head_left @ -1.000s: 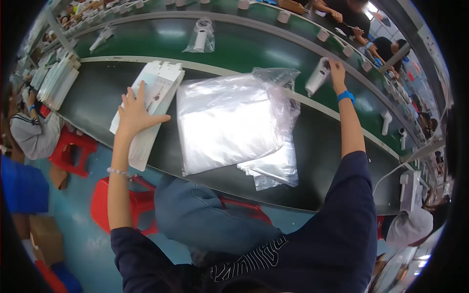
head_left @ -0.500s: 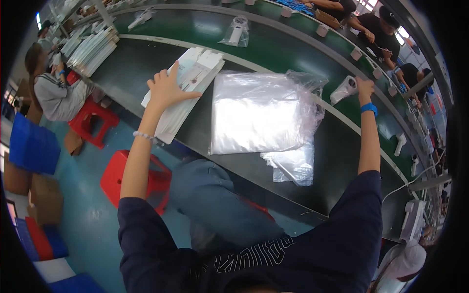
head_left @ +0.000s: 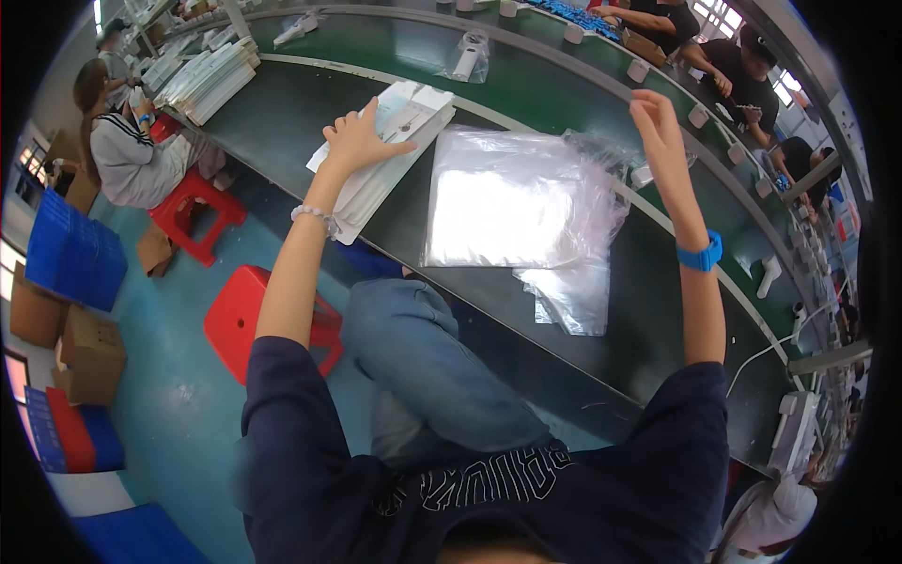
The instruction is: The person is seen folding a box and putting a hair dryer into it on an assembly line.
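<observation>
My left hand [head_left: 360, 143] is open, thumb and fingers spread, resting on a stack of flat white printed cartons [head_left: 399, 141] at the bench's left part. My right hand [head_left: 660, 136] is raised over the belt side at the right, fingers stretched out, with nothing visible in it. Just behind its wrist, partly hidden, lies a white handheld device in a clear bag [head_left: 642, 176]. Between my hands sits a thick pile of clear plastic bags [head_left: 503, 202], shiny with glare. Smaller clear bags [head_left: 581, 303] stick out from under its near right corner.
A green conveyor belt [head_left: 385, 45] runs past the dark bench, carrying another bagged white device [head_left: 467, 61] and several unbagged ones. More flat cartons [head_left: 209, 83] stand at far left. A red stool [head_left: 240, 315] is beside my leg. Several people work nearby.
My right hand has moved left, away from the far end of the bagged device, and its fingers have straightened. My left hand stays on the cartons. The whole view has shifted slightly.
</observation>
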Action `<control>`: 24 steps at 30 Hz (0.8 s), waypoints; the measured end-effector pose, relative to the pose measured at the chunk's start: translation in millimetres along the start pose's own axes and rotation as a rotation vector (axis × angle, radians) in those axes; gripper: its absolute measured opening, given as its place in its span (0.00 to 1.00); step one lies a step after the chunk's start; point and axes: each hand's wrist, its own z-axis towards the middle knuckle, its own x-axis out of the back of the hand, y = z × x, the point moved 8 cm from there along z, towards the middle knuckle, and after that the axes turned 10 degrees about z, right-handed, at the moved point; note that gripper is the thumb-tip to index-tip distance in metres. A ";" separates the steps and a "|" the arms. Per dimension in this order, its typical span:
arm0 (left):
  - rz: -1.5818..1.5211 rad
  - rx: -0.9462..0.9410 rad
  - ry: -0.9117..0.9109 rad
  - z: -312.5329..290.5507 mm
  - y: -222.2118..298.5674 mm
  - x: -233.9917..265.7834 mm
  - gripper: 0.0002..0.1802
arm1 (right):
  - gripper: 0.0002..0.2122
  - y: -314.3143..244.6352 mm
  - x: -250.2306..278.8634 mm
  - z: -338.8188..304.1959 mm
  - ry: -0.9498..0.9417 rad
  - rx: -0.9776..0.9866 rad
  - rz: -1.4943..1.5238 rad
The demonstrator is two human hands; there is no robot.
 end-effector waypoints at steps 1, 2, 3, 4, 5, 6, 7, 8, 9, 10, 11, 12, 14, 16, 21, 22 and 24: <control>-0.010 -0.018 -0.013 1.3 1.8 -2.1 0.67 | 0.15 -10.6 -5.8 -8.9 -0.041 -0.012 0.034; -0.022 -0.040 -0.026 2.3 3.8 -3.3 0.66 | 0.14 -20.5 -8.6 -17.2 -0.079 -0.025 0.064; -0.015 -0.033 -0.027 0.1 1.7 -3.3 0.66 | 0.15 -26.6 -12.7 -23.4 -0.108 -0.026 0.063; -0.015 -0.027 0.023 -1.7 1.1 -0.1 0.66 | 0.15 -35.7 -14.7 -29.5 -0.112 -0.026 0.073; -0.021 -0.028 0.071 -3.7 5.8 3.9 0.65 | 0.14 -44.0 -12.8 -36.5 -0.114 -0.052 0.051; -0.019 -0.028 0.067 -5.4 8.1 4.8 0.65 | 0.14 -48.5 -11.9 -42.1 -0.117 -0.079 0.029; 0.008 -0.019 0.081 -7.2 8.7 7.6 0.64 | 0.14 -51.0 -11.9 -46.1 -0.119 -0.082 0.032; 0.034 -0.011 0.097 -8.3 9.9 11.1 0.63 | 0.13 -53.3 -11.6 -48.8 -0.139 -0.085 0.024; 0.035 -0.009 0.095 -9.1 9.5 11.7 0.63 | 0.13 -54.9 -12.0 -52.0 -0.160 -0.088 0.016; 0.037 -0.012 0.072 -9.5 8.9 11.0 0.63 | 0.13 -56.1 -12.6 -55.8 -0.163 -0.089 0.018; 0.038 -0.016 0.052 -8.3 8.0 10.1 0.63 | 0.12 -58.2 -16.9 -59.8 -0.196 -0.089 0.050; 0.039 -0.013 0.053 -6.7 6.8 8.2 0.63 | 0.12 -61.5 -21.4 -63.6 -0.229 -0.088 0.082; 0.072 -0.004 0.040 -4.0 7.9 3.3 0.62 | 0.12 -69.1 -28.7 -71.7 -0.264 -0.090 0.128; 0.064 0.010 0.043 -0.1 10.6 4.8 0.62 | 0.12 -75.2 -33.6 -77.4 -0.297 -0.092 0.171; 0.043 0.083 0.060 0.5 2.1 15.9 0.60 | 0.12 -85.0 -47.2 -88.2 -0.394 -0.085 0.232; 0.064 0.070 0.050 0.3 -0.2 16.8 0.59 | 0.12 -86.1 -48.8 -89.0 -0.391 -0.079 0.230; 0.088 0.044 0.037 5.4 -0.1 14.1 0.59 | 0.11 -82.0 -53.9 -93.0 -0.436 -0.093 0.193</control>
